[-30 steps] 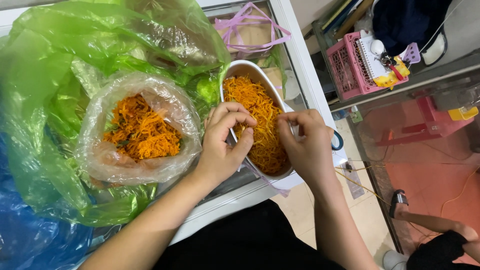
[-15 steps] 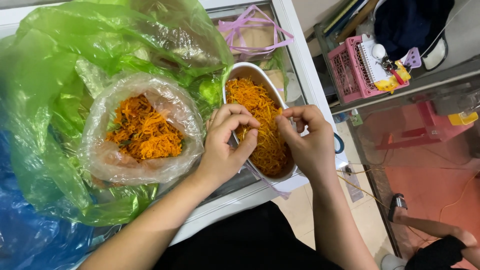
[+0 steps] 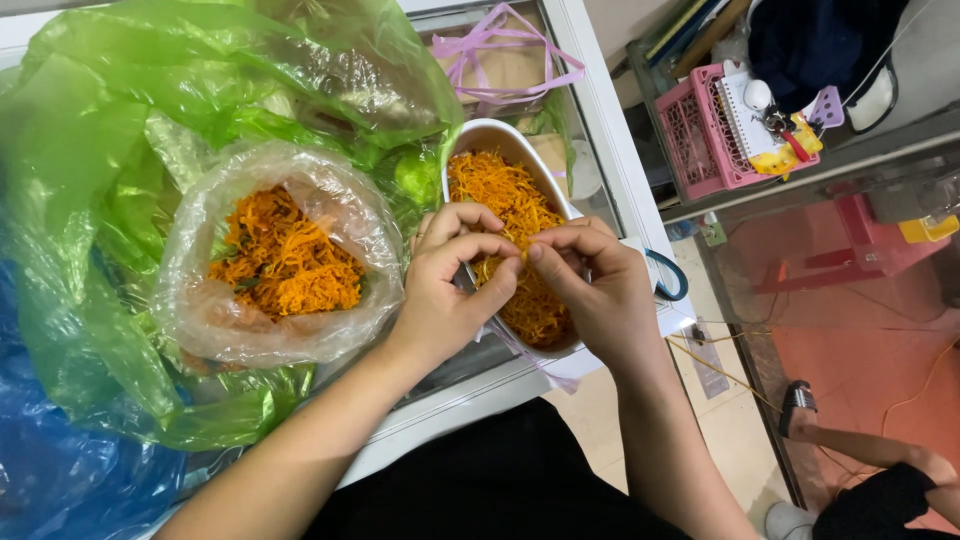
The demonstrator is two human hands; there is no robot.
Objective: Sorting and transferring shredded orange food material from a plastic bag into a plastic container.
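Orange shreds [image 3: 510, 215] are pinched between the fingertips of the left hand [image 3: 452, 275] and the right hand [image 3: 590, 280], brought together over a white oval bowl [image 3: 478, 135] on the surface. Just beside it, more shreds are held in a clear bag [image 3: 200, 300] nested in a green bag [image 3: 90, 150].

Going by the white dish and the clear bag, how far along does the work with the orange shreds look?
Done: the white oval dish already holds a thick bed of orange shreds. In hand: the left hand and right hand meet over the dish, fingertips pinching a few strands. Left: the clear plastic bag, resting on a green bag, holds a heap of the same shreds.
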